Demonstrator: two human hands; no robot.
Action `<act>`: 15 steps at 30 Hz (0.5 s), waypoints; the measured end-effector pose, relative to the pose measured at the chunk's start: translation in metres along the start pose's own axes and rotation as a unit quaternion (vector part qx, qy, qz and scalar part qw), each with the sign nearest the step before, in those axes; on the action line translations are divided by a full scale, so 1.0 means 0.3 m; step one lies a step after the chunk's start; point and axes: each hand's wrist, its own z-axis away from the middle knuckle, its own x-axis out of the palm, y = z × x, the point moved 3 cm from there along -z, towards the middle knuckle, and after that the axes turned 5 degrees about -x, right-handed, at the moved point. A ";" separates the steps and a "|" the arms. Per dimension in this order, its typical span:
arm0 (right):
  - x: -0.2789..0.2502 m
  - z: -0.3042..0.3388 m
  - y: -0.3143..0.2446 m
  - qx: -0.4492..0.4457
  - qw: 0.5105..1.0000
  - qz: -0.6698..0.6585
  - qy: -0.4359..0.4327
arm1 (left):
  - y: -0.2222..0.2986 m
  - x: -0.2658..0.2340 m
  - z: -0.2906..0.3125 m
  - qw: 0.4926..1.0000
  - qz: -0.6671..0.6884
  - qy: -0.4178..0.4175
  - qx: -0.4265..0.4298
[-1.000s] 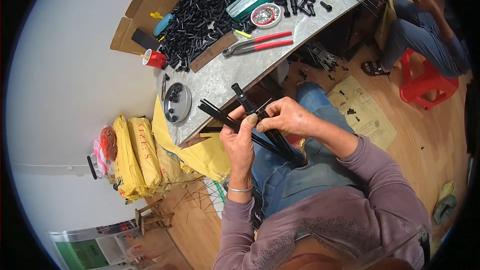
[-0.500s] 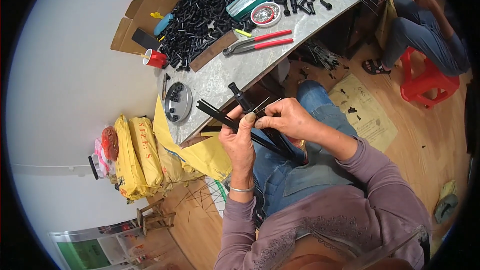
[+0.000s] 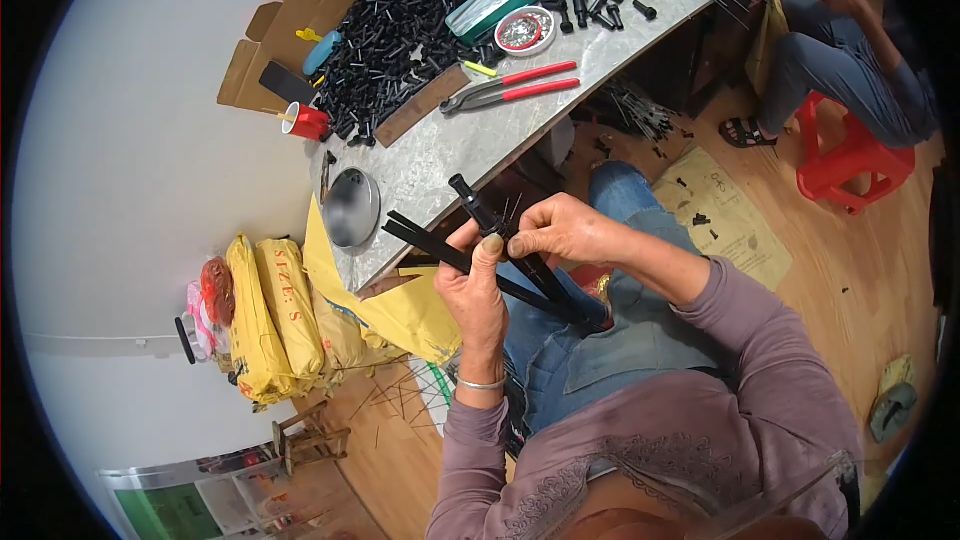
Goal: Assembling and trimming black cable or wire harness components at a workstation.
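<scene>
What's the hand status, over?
Left hand holding black tubular part and black strips. Right hand pinching beside it, contents unclear. Red-handled pliers on table, apart from both hands.

The fitting (image 3: pixel 475 203) is black — the tabletop (image 3: pixel 430 166), marbled grey.

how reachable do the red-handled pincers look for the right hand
Probably yes: nothing covers the red-handled pincers and they lie near the table's edge, though the right hand is busy beside a black tube.

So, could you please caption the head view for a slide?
Left hand holding a black tubular part, right hand alongside.
</scene>
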 end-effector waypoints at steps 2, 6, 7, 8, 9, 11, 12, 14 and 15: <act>0.002 0.003 0.002 0.004 1.000 0.010 0.021 | -0.004 -0.002 -0.004 1.000 0.011 -0.003 -0.002; 0.023 -0.002 0.021 -0.053 0.995 0.049 0.069 | -0.019 -0.011 -0.015 1.000 0.021 0.016 0.001; 0.029 -0.002 0.015 -0.085 0.990 0.071 0.084 | -0.020 -0.010 -0.016 0.999 0.031 0.022 0.006; 0.038 0.000 0.011 -0.115 0.984 0.093 0.098 | -0.020 -0.012 -0.016 0.999 0.030 0.023 0.006; 0.046 0.004 0.009 -0.115 0.984 0.092 0.096 | -0.019 -0.014 -0.016 0.999 0.028 0.027 0.011; 0.052 0.016 -0.010 -0.155 0.966 0.160 0.128 | -0.017 -0.017 -0.013 0.999 0.025 0.031 0.016; 0.055 0.016 -0.004 -0.155 0.967 0.159 0.127 | -0.015 -0.016 -0.012 0.999 0.026 0.029 0.012; 0.056 0.014 0.006 -0.169 0.968 0.128 0.132 | -0.016 -0.015 -0.009 0.999 0.027 0.027 0.009; 0.055 0.018 0.002 -0.169 0.968 0.128 0.131 | -0.017 -0.015 -0.008 0.999 0.023 0.035 0.013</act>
